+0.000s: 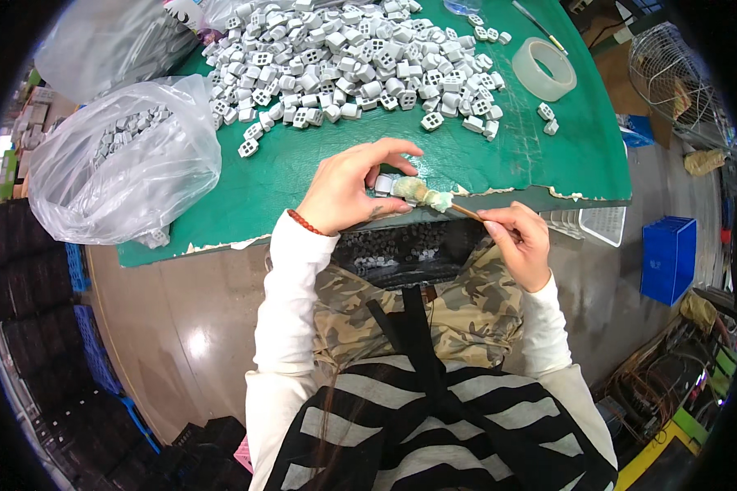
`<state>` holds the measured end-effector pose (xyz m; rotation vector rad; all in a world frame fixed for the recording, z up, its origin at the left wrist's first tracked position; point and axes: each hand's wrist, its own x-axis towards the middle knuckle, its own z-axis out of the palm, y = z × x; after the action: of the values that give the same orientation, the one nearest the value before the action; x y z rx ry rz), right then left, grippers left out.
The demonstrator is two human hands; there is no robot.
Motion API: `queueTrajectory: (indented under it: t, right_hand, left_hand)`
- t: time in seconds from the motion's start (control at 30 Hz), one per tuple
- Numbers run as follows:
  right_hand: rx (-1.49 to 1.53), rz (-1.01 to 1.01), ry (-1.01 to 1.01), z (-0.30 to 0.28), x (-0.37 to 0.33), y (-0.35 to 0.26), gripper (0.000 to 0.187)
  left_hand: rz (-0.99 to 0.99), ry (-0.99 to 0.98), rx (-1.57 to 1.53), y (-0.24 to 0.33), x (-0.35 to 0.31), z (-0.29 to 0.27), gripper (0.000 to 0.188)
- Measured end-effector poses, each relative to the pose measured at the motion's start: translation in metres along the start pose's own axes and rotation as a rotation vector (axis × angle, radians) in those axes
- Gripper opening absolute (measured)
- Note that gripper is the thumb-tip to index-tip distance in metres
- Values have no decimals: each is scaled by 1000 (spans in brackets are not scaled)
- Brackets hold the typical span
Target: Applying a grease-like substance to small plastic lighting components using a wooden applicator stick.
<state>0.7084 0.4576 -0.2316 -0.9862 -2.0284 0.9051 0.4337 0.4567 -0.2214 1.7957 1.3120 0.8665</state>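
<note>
My right hand pinches a thin brown stick with a yellowish-green, cloth-like wrapped head. That head lies at the table's near edge, against or just beside a small light-grey plastic piece. My left hand curves around the piece from the left. Its thumb and fingers are well apart, on either side of the piece and the wrapped head; whether they touch the piece is hard to see. The palm side and some of the fingers are hidden.
A big heap of grey plastic pieces covers the far side of the green table. A clear bag of pieces stands at left, a tape roll at far right. Below the edge is a black bin; a blue crate is rightward.
</note>
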Motion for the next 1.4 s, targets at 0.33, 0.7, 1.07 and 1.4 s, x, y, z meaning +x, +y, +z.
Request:
queueTrajectory:
  t: [0.33, 0.7, 1.07, 1.4]
  right_hand:
    - [-183, -271, -21, 12, 26, -2, 20]
    - [-211, -328, -73, 17, 29, 1, 22]
    - [-240, -391, -115, 16, 41, 1, 22]
    - [-268, -389, -86, 26, 41, 4, 20]
  left_hand:
    - [-20, 21, -111, -10, 3, 3, 64]
    - [-57, 2, -90, -12, 1, 2, 64]
    - [-26, 13, -115, -16, 2, 5, 65]
    - [69, 57, -41, -18, 6, 7, 67]
